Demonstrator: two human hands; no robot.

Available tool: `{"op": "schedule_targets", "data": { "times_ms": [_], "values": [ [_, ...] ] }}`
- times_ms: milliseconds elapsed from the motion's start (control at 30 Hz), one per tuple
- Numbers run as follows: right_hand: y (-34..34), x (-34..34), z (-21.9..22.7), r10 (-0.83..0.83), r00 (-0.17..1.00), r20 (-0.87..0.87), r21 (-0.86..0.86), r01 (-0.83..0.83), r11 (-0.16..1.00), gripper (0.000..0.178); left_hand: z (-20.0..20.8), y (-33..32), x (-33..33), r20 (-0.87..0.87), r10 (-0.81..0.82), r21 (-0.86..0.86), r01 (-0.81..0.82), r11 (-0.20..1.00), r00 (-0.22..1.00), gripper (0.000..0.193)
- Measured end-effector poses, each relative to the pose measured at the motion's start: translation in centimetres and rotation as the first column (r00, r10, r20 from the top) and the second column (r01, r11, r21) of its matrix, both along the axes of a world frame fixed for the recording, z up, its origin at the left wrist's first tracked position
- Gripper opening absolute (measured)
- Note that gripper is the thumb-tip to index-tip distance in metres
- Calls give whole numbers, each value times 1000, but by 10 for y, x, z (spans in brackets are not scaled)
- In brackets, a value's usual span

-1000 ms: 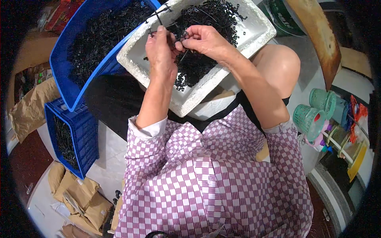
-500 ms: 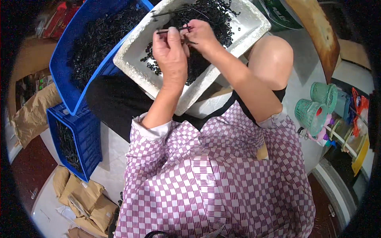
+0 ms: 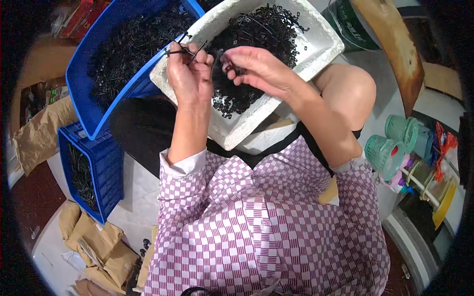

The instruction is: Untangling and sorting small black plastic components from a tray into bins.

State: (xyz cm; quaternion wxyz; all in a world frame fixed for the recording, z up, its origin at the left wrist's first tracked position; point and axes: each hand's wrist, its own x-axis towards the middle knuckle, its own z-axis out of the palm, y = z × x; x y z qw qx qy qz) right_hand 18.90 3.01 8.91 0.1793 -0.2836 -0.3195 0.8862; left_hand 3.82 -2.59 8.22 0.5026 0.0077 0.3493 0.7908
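Observation:
Over the left side of a white foam box [image 3: 224, 134], my left hand [image 3: 190, 79] is closed around a few thin black plastic sticks [image 3: 193, 53] that poke out at different angles between thumb and fingers. My right hand [image 3: 264, 69] hovers above the middle of the box, fingers curled around some small black pieces [image 3: 230, 68]; their exact shape is hard to make out. A gap separates the two hands. Beneath them a heap of small black plastic parts [image 3: 266, 32], many of them squarish with a hole, fills much of the box.
Left of the foam box stands a large blue bin [image 3: 74, 74] full of thin black parts. A smaller blue crate [image 3: 106, 172] with more lies below it. Brown paper packages [image 3: 106, 246] rest at lower left. Green baskets [image 3: 382, 150] are at right, a dark green bucket [image 3: 353, 27] behind.
My hands have come apart: the left moved left toward the blue bin with its sticks, while the right moved slightly down and curled. The foam box appears shifted slightly right and down in view.

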Motion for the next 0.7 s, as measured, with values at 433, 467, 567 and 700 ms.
{"op": "schedule_targets", "data": {
  "times_ms": [433,467,567,700],
  "values": [
    [-21,-4,-29,-421,815,399,909,-410,68,10,18,-8,43,-307,-140,-262,58,963,941,23],
    [-24,-4,-29,-451,801,394,906,-421,43,11,18,-7,38,-288,-143,-300,52,953,947,23],
    [-31,-4,-20,-387,822,418,901,-429,62,7,23,0,8,-242,-155,-385,52,921,958,23],
    [-22,1,-3,-357,871,338,936,-271,226,6,34,42,-15,-184,-190,-410,100,907,964,22]
  ]
}}
